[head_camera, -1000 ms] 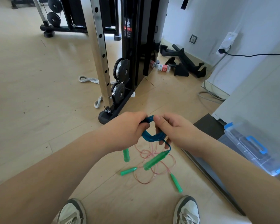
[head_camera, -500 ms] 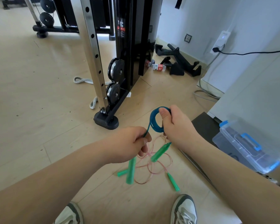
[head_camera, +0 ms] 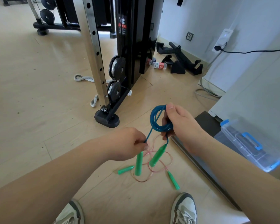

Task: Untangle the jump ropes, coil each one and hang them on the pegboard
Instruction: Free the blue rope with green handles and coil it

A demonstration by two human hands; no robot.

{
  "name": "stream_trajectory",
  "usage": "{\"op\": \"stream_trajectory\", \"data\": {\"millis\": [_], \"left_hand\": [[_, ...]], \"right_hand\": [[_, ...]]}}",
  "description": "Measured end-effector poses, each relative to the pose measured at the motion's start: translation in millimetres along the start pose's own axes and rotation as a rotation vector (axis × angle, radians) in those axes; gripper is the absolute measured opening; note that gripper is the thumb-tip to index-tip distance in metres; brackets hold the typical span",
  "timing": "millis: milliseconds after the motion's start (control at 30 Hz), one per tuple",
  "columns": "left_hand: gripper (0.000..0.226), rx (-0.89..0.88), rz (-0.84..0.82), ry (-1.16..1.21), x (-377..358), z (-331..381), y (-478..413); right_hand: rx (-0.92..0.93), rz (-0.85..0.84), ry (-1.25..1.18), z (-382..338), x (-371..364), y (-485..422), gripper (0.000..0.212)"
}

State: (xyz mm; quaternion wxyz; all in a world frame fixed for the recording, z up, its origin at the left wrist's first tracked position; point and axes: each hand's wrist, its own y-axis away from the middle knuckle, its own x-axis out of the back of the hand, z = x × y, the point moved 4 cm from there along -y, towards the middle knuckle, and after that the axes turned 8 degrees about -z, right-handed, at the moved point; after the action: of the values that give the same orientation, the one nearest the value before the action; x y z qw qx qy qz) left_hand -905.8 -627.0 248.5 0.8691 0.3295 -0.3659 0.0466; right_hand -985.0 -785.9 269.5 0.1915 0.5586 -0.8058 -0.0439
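My right hand [head_camera: 178,125] grips a small coil of the blue jump rope [head_camera: 157,120], thumb on top of the loops. A strand runs from the coil down to my left hand [head_camera: 128,143], which pinches it just above one green handle [head_camera: 139,164]. The other green handle [head_camera: 157,156] hangs below the coil. On the floor under my hands lies the pink jump rope [head_camera: 158,165] in loose loops, with its two green handles [head_camera: 125,169] spread apart. No pegboard is in view.
A black and chrome gym machine [head_camera: 107,78] stands just ahead on the wooden floor, a grey rope [head_camera: 86,79] behind its post. A clear plastic box with blue clips [head_camera: 250,146] sits at the right beside a white cabinet [head_camera: 257,88]. My shoes [head_camera: 183,209] are at the bottom.
My hands have drawn apart: the right keeps the blue coil raised, the left has slid down the strand to just above a handle. The view shifted slightly.
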Motion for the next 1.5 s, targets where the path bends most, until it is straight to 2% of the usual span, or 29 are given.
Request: {"op": "stream_trajectory", "data": {"millis": [67, 167, 267, 367, 500, 667, 767, 1000, 1233, 1367, 1433, 1500], "left_hand": [[0.026, 0.027, 0.083, -0.013, 11, -5, 1], [0.022, 0.072, 0.218, 0.095, 26, -19, 3], [0.016, 0.049, 0.308, 0.383, 29, -26, 2], [0.016, 0.002, 0.325, 0.680, 30, -21, 4], [0.017, -0.060, 0.327, 0.900, 31, -16, 4], [0.022, -0.055, 0.436, 0.928, 36, -20, 5], [0.020, -0.062, 0.424, 0.971, 37, -23, 4], [0.021, -0.060, 0.510, 1.043, 40, -23, 3], [0.016, -0.084, 0.279, 1.276, 20, -5, -2], [0.010, -0.032, 0.425, 1.348, 25, -10, -5], [0.008, 0.024, 0.500, 1.381, 28, -16, -5], [0.006, 0.010, 0.451, 1.415, 28, -16, -5]], "right_hand": [[0.037, -0.081, -0.050, -4, -3, 2, 0.040], [0.065, -0.168, -0.063, -6, -6, 4, 0.040], [0.075, -0.232, 0.014, -7, -8, 5, 0.039], [0.067, -0.219, 0.084, -4, -7, 3, 0.039], [0.049, -0.189, 0.161, 1, -7, 1, 0.041], [0.054, -0.142, 0.206, 3, -4, -2, 0.041], [0.048, -0.124, 0.217, 3, 0, -2, 0.041], [0.061, -0.180, 0.237, 1, -3, 1, 0.041], [0.108, -0.170, 0.332, -4, -9, 2, 0.036], [0.132, -0.223, 0.323, -8, -15, 5, 0.033], [0.150, -0.190, 0.352, -9, -13, 4, 0.032], [0.163, -0.141, 0.355, -7, -8, 2, 0.032]]}}
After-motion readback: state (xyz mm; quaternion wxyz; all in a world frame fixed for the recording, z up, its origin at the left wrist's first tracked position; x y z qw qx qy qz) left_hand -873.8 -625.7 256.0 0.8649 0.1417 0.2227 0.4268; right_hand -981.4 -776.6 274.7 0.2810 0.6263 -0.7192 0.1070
